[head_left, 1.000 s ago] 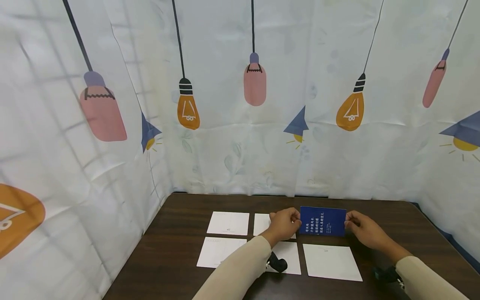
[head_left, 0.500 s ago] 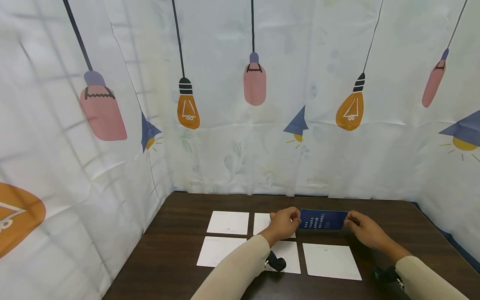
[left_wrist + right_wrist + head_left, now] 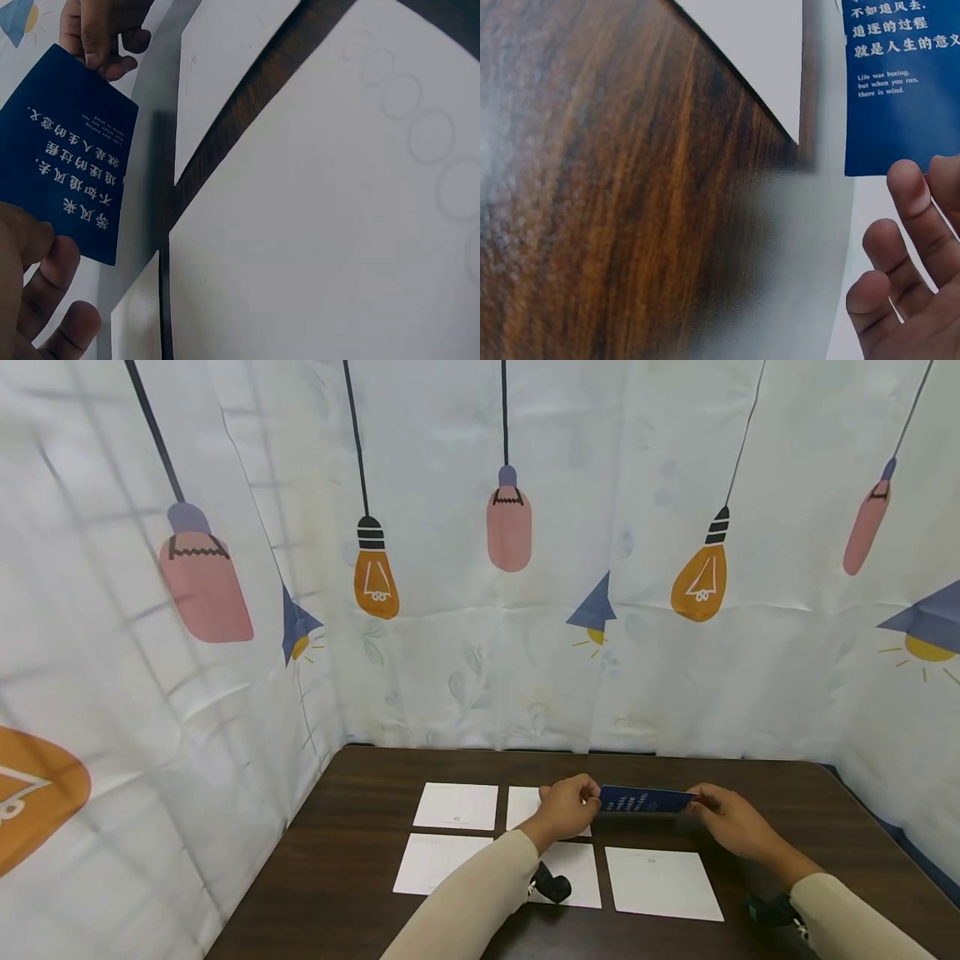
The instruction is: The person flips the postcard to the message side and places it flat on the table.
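A dark blue postcard (image 3: 647, 799) with white Chinese and English lettering is held between both hands over the back right of the table. My left hand (image 3: 566, 810) pinches its left short edge, and my right hand (image 3: 731, 818) pinches the right one. In the head view the card is tipped so steeply that it looks like a narrow strip. The left wrist view shows the printed face of the blue postcard (image 3: 71, 150) with thumb and fingers at both ends. In the right wrist view, fingertips (image 3: 909, 187) sit at the lower edge of the card.
White cards lie in two rows on the dark wooden table (image 3: 360, 827): one at back left (image 3: 455, 806), one at front left (image 3: 435, 860), one at front right (image 3: 663, 882), others partly under the left arm. A patterned curtain (image 3: 450, 693) hangs behind.
The blue postcard has tilted from showing its full printed face to lying nearly edge-on to the head view. Both hands stay almost in place, still pinching its ends.
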Demonstrator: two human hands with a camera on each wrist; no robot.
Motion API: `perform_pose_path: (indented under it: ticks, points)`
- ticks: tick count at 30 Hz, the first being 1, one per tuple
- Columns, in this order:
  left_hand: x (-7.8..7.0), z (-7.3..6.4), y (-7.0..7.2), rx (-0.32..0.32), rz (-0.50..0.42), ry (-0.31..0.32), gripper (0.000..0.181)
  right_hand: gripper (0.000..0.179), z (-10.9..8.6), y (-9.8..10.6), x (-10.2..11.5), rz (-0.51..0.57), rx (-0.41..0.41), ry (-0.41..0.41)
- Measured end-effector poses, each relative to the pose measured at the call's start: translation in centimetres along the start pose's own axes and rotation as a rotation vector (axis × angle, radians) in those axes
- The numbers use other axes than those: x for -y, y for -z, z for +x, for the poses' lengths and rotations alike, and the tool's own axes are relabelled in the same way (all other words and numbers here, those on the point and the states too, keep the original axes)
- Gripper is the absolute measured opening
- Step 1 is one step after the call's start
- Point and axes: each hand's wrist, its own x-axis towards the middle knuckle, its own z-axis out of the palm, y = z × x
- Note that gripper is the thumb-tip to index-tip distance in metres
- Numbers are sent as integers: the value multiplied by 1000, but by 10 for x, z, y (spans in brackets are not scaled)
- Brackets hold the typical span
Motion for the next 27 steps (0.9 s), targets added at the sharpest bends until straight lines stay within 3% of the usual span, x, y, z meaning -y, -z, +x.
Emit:
perform_pose_path:
  ticks: [20,27]
  points:
    - [-4,-3,2,12,-33,-3,13,23,1,0,-1,-29,-11,-7]
    - [-4,-3,2,30,-51,38,13,23,-1,1,0,16,10,3]
